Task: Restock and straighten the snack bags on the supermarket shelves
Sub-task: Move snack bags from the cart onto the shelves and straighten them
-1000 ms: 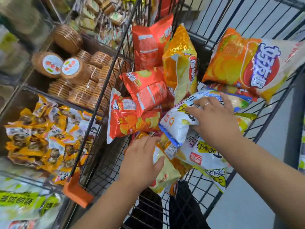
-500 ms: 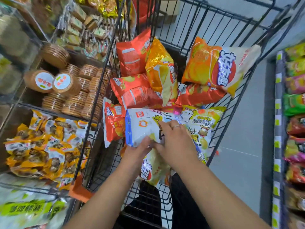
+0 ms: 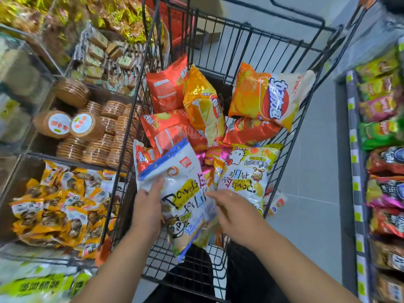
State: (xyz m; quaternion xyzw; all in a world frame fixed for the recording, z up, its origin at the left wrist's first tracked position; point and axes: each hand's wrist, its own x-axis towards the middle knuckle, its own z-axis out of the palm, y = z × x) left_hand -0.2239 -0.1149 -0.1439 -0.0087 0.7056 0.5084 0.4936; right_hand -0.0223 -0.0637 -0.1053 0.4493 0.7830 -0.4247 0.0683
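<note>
White bag [image 3: 183,193] now raised in L hand [image 3: 146,206], R hand [image 3: 236,206] open.

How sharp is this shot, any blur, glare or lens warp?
Head view: the white bag held by the left hand is sharp enough to read; the yellow packs at left and the shelved bags at right smear; the gold foil bag shows glare; the cart rails bow from the wide lens; the right hand is slightly blurred.

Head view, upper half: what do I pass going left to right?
Round brown biscuit stacks with white labels → red foil chip bag → golden-yellow foil chip bag → large orange-and-white crisp bag → green snack bag at far right.
</note>
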